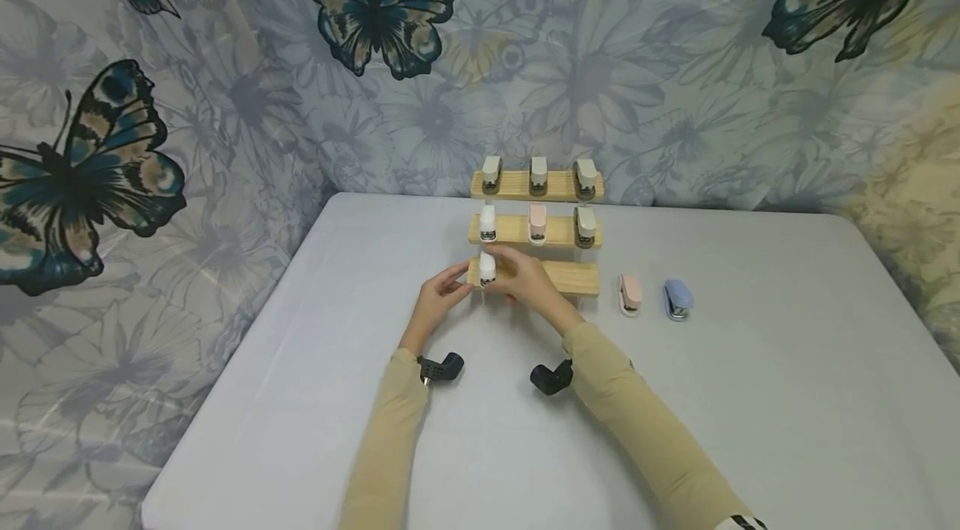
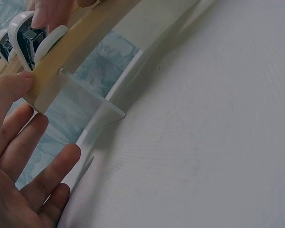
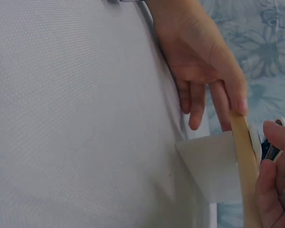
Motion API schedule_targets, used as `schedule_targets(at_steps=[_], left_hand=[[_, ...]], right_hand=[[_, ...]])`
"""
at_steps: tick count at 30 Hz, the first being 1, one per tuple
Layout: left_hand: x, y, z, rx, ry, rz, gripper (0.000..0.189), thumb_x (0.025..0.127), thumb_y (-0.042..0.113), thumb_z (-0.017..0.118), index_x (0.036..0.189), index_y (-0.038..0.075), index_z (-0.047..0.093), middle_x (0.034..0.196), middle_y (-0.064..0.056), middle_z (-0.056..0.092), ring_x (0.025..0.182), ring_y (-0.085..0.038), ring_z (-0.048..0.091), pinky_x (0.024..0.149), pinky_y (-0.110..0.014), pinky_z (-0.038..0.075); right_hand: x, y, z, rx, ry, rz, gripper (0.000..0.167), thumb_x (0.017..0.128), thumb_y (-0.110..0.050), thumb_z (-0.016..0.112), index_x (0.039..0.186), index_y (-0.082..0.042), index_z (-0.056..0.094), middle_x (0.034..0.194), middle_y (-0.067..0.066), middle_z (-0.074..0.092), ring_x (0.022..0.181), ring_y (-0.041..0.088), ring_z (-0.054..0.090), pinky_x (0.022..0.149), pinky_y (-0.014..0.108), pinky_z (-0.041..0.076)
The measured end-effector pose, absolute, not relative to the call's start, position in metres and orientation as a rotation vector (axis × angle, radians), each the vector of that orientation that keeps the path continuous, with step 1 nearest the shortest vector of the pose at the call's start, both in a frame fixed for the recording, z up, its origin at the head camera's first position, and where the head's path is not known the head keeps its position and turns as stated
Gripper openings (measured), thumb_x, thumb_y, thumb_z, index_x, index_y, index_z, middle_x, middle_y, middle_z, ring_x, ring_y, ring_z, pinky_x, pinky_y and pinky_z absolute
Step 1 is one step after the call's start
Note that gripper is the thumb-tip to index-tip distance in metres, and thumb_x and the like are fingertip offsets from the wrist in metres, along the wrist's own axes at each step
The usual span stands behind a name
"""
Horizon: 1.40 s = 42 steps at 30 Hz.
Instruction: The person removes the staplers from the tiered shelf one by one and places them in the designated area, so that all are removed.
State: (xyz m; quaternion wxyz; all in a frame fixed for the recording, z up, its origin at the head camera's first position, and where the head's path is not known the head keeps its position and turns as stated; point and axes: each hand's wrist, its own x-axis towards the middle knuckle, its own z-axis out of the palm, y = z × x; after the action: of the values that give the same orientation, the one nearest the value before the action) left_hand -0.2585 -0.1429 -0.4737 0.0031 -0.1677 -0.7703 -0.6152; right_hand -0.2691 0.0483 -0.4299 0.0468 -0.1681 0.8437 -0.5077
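Note:
A small white stapler stands at the left end of the lowest wooden shelf. My right hand holds this stapler, forefinger behind it and thumb at its front; in the right wrist view its fingers curl beside the stapler's metal part. My left hand pinches the shelf's left end. The left wrist view shows its thumb on top of the wood, with fingers underneath. A translucent support holds the board above the table.
Behind, the middle shelf bears two whitish staplers and a pink one; the top shelf bears three pale staplers. On the white table, a pink stapler and a blue stapler stand to the right. A butterfly-patterned wall rises behind.

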Motion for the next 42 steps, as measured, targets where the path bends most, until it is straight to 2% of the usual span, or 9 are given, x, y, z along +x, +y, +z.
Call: schedule_targets(at_steps=[6,15,22,29,32,35,39,42], left_hand=[[-0.2604,-0.1423,-0.4747,-0.531,-2.414,-1.929,0.043,0.086,0.011,0.061,0.125,-0.002,0.049,0.119,-0.015,0.054,0.089,-0.028,0.058,0.073,-0.026,0.045],[-0.2590,-0.1412,-0.4758,-0.536,-2.420,-1.917,0.042,0.086,0.011,0.061,0.124,-0.003,0.049,0.120,-0.017,0.053,0.088,-0.029,0.058,0.074,-0.028,0.046],[-0.2588,-0.1422,-0.4757,-0.499,-2.427,-1.908,0.044,0.086,0.014,0.062,0.125,0.000,0.049,0.121,-0.013,0.054,0.087,-0.021,0.058,0.076,-0.030,0.046],[-0.2596,-0.1419,-0.4763,-0.494,-2.435,-1.902,0.043,0.086,0.014,0.062,0.125,-0.001,0.049,0.120,-0.014,0.054,0.087,-0.020,0.058,0.076,-0.030,0.047],[-0.2603,-0.1412,-0.4750,-0.509,-2.434,-1.900,0.043,0.086,0.013,0.062,0.124,-0.001,0.050,0.119,-0.014,0.054,0.087,-0.020,0.058,0.075,-0.030,0.047],[-0.2607,-0.1407,-0.4739,-0.510,-2.431,-1.911,0.042,0.086,0.012,0.062,0.124,-0.002,0.050,0.120,-0.015,0.054,0.087,-0.020,0.058,0.076,-0.029,0.047],[-0.2609,-0.1404,-0.4740,-0.501,-2.419,-1.933,0.042,0.085,0.010,0.062,0.123,-0.003,0.050,0.121,-0.015,0.053,0.087,-0.020,0.058,0.078,-0.029,0.047],[-0.2605,-0.1405,-0.4744,-0.498,-2.416,-1.943,0.042,0.086,0.010,0.062,0.124,-0.003,0.049,0.122,-0.014,0.053,0.087,-0.020,0.058,0.078,-0.029,0.047]], right_hand=[[-0.2697,0.0478,-0.4332,-0.531,2.604,-1.563,0.055,0.075,-0.007,0.071,0.127,-0.010,0.050,0.125,0.015,0.050,0.041,0.014,0.051,0.044,0.027,0.045],[-0.2693,0.0475,-0.4360,-0.484,2.626,-1.583,0.056,0.073,-0.006,0.073,0.125,-0.010,0.052,0.123,0.015,0.051,0.040,0.014,0.050,0.042,0.027,0.044],[-0.2699,0.0452,-0.4334,-0.440,2.620,-1.588,0.058,0.073,-0.009,0.073,0.126,-0.009,0.051,0.123,0.016,0.050,0.044,0.020,0.053,0.042,0.025,0.044],[-0.2673,0.0481,-0.4326,-0.391,2.627,-1.577,0.063,0.070,-0.012,0.077,0.127,-0.004,0.049,0.124,0.016,0.050,0.045,0.015,0.052,0.045,0.025,0.045],[-0.2668,0.0496,-0.4322,-0.402,2.646,-1.570,0.062,0.070,-0.013,0.077,0.125,-0.003,0.051,0.123,0.016,0.051,0.053,0.018,0.055,0.049,0.027,0.046],[-0.2666,0.0505,-0.4320,-0.415,2.655,-1.562,0.060,0.070,-0.013,0.077,0.124,-0.002,0.052,0.123,0.016,0.051,0.077,0.023,0.058,0.062,0.031,0.048],[-0.2660,0.0507,-0.4321,-0.429,2.640,-1.560,0.060,0.071,-0.013,0.076,0.124,-0.001,0.051,0.124,0.016,0.051,0.105,0.028,0.048,0.082,0.038,0.043],[-0.2655,0.0507,-0.4332,-0.438,2.634,-1.561,0.059,0.072,-0.012,0.076,0.124,0.001,0.051,0.123,0.015,0.052,0.111,0.030,0.046,0.088,0.042,0.039]])
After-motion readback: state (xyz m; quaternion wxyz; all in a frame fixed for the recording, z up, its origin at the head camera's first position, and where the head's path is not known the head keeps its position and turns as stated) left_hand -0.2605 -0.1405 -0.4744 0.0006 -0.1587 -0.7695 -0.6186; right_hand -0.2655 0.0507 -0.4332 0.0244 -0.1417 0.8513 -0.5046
